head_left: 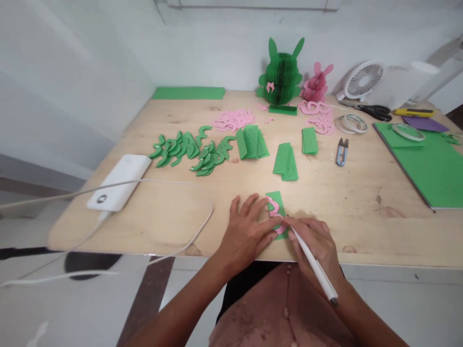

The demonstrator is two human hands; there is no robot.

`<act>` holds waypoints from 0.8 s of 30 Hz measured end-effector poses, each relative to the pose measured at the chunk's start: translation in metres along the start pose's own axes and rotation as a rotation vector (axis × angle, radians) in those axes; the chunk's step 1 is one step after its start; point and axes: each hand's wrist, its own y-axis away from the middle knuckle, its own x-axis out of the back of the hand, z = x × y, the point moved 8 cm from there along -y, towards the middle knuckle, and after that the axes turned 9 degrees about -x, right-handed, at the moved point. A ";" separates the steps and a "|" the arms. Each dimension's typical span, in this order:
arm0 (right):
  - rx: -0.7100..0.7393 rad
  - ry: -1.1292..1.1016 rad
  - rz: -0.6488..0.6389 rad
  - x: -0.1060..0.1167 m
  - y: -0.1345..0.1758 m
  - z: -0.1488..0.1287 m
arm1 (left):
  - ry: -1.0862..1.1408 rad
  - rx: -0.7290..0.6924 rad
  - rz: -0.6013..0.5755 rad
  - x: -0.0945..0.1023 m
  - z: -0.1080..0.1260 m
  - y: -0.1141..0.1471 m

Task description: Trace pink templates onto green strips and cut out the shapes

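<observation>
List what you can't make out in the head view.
All in the head view:
- Tip of the white pen: hidden by the right hand.
- Part of the pink cutout: covered by the left hand.
- Any drawn line on the green card beneath it: too fine.
- Far side of the large green sheet: cut off by the right edge.

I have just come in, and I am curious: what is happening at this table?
A person works at the wooden table with both hands. The left hand, fingers spread, steadies a pink paper cutout on a small green paper piece. The right hand has a white pen in its grip, writing end at the cutout; the fingers hide its exact tip. Farther back lie curved green cutouts and a pink heap, with two paper figures behind.
</observation>
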 end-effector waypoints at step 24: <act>0.076 0.113 0.063 -0.004 0.006 -0.002 | -0.041 0.002 -0.001 0.000 -0.001 0.001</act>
